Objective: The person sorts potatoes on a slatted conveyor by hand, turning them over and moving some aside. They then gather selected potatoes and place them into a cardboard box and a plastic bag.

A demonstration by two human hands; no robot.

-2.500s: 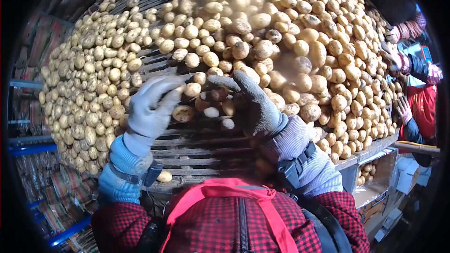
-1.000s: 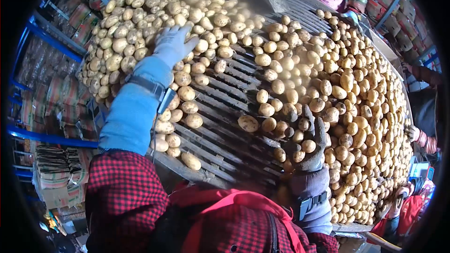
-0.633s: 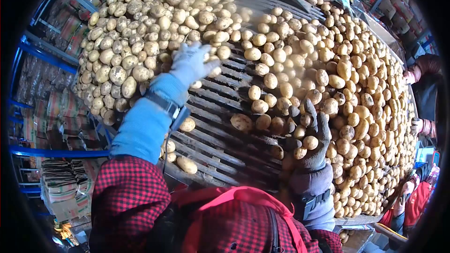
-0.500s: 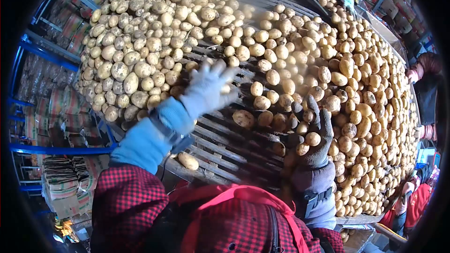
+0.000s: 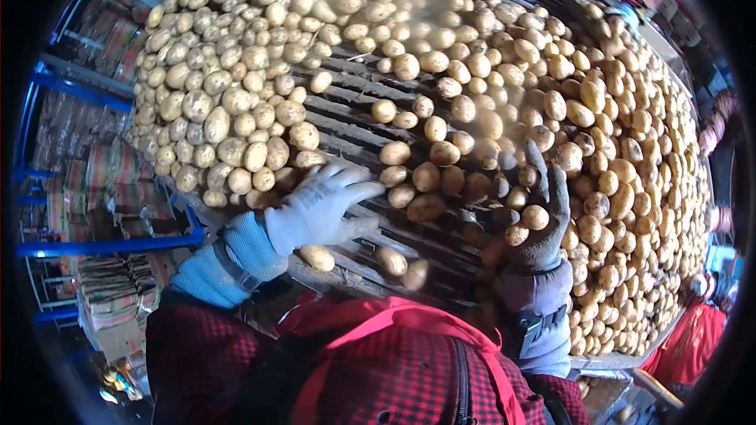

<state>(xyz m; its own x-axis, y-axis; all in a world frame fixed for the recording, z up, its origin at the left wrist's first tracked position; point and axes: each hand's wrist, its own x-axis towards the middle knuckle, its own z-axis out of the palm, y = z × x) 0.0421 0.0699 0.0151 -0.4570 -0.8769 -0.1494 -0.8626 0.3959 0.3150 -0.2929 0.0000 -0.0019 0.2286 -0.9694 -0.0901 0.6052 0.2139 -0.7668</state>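
Observation:
My left hand [image 5: 319, 203], in a pale grey-blue glove, hovers over the slats at the left pile's lower edge, fingers apart and nothing held. Near its fingertips lie a few potatoes [image 5: 395, 153]. A single potato [image 5: 317, 258] rests just below it. My right hand [image 5: 543, 224], in a dark glove, is at the left edge of the right-hand pile, its fingers spread beside a potato [image 5: 535, 217] by the palm. Bare slats [image 5: 354, 122] show between the left heap [image 5: 228, 86] and the right heap [image 5: 622, 189].
Blue metal racking [image 5: 102, 248] with stacked cartons [image 5: 118, 299] stands at the left. A co-worker's gloved hand [image 5: 626, 16] is at the top right. Another person's sleeve [image 5: 718, 122] shows at the right edge, and red cloth [image 5: 693, 342] at the lower right.
My left hand has moved down and left, away from the middle potatoes. Two potatoes now lie to the right of the single one. My right hand has shifted slightly right.

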